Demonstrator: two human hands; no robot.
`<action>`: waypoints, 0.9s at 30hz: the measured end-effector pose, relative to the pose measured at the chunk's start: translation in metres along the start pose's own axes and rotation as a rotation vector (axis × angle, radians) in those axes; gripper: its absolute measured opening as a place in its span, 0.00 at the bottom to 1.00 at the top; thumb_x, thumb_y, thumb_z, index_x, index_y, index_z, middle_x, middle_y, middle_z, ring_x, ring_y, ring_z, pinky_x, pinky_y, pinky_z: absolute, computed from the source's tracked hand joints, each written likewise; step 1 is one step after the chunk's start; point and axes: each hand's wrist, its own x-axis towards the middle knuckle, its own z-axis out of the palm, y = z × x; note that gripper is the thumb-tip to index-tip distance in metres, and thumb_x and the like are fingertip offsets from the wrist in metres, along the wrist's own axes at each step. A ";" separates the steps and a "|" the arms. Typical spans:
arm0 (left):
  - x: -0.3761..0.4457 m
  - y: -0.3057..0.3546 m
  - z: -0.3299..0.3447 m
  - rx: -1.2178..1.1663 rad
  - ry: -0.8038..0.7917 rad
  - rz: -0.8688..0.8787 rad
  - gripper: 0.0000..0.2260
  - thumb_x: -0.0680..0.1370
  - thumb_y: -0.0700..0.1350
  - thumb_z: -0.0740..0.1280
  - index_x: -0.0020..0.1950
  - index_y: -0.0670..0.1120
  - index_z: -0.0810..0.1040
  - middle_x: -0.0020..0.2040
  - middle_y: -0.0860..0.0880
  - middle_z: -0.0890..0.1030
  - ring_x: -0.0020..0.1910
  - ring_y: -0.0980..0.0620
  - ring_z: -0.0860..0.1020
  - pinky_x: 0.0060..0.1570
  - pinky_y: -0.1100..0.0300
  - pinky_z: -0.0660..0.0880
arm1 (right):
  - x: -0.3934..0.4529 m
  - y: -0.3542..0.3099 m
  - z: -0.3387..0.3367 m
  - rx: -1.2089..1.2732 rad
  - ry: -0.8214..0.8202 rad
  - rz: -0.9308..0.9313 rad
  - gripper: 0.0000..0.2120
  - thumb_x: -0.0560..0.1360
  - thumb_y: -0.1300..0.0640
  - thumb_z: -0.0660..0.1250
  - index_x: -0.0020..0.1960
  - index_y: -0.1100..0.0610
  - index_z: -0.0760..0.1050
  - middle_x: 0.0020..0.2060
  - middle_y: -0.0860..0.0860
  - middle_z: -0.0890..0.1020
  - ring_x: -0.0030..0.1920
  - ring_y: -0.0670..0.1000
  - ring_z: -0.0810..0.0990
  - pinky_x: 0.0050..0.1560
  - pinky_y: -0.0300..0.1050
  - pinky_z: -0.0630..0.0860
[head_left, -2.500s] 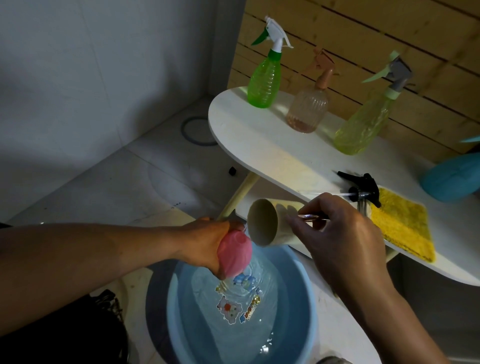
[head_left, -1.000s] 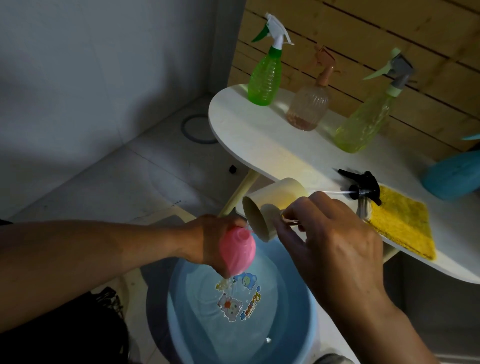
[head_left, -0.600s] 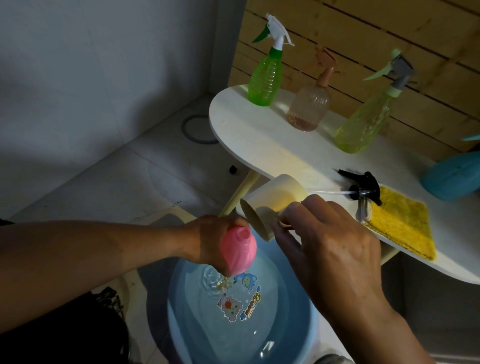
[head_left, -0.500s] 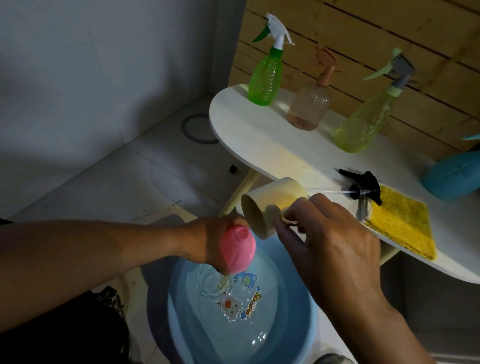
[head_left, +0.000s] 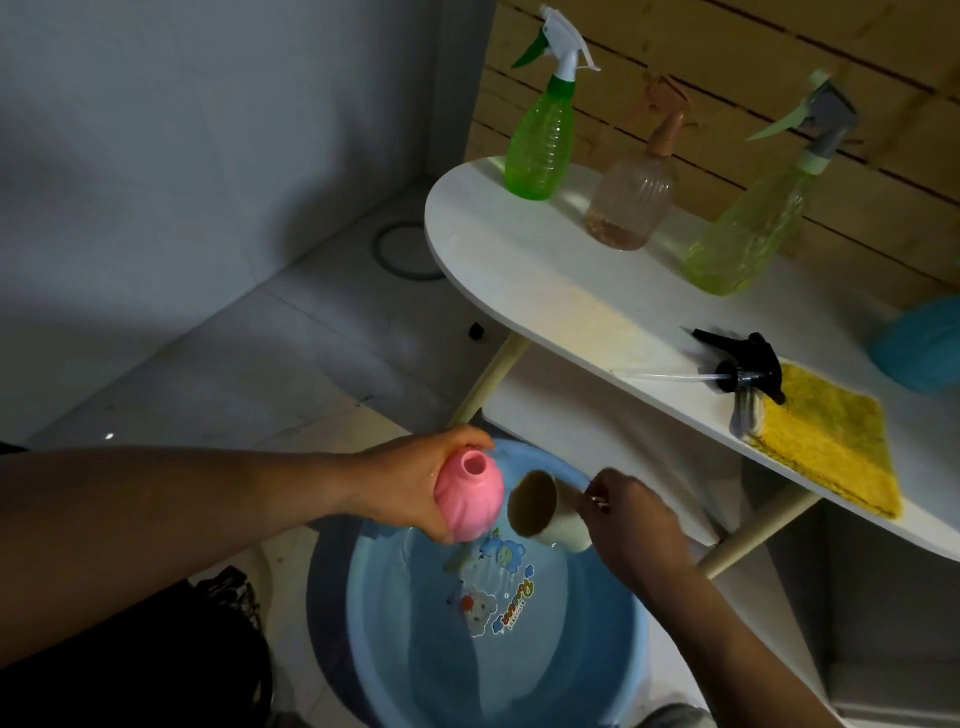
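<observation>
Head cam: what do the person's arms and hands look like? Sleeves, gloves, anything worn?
The left hand and right hand are bare, with no gloves. Both forearms are uncovered as far as the frame shows: no sleeve edge, watch or bracelet is visible. The light is too dim to tell about rings.

A grey-white wall (head_left: 182, 156) stands far beyond the left hand (head_left: 410, 483), meeting a pale tiled floor (head_left: 234, 374). Above and beyond the right hand (head_left: 634, 525), a white rounded table (head_left: 545, 291) on cream legs (head_left: 493, 379) backs onto a wooden slatted wall (head_left: 779, 31). The light is dim.
</observation>
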 end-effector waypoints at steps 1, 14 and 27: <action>0.000 -0.001 0.000 -0.005 0.006 -0.011 0.45 0.66 0.43 0.84 0.73 0.63 0.62 0.60 0.69 0.69 0.57 0.63 0.74 0.45 0.72 0.76 | 0.006 0.007 0.015 0.016 -0.058 0.014 0.10 0.81 0.46 0.64 0.51 0.52 0.77 0.49 0.52 0.82 0.49 0.57 0.80 0.45 0.45 0.70; -0.004 -0.001 -0.001 0.053 0.076 -0.110 0.43 0.64 0.46 0.85 0.73 0.60 0.67 0.61 0.60 0.74 0.54 0.57 0.77 0.31 0.76 0.71 | 0.030 0.053 0.116 -0.146 -0.334 -0.060 0.16 0.85 0.50 0.59 0.61 0.59 0.79 0.60 0.56 0.81 0.62 0.57 0.79 0.57 0.45 0.71; -0.005 -0.009 0.000 0.078 0.032 -0.144 0.41 0.62 0.48 0.84 0.67 0.68 0.67 0.59 0.60 0.75 0.51 0.55 0.79 0.30 0.64 0.80 | 0.031 0.047 0.093 0.514 -0.174 0.281 0.15 0.71 0.47 0.78 0.39 0.58 0.80 0.30 0.51 0.80 0.33 0.50 0.76 0.35 0.43 0.69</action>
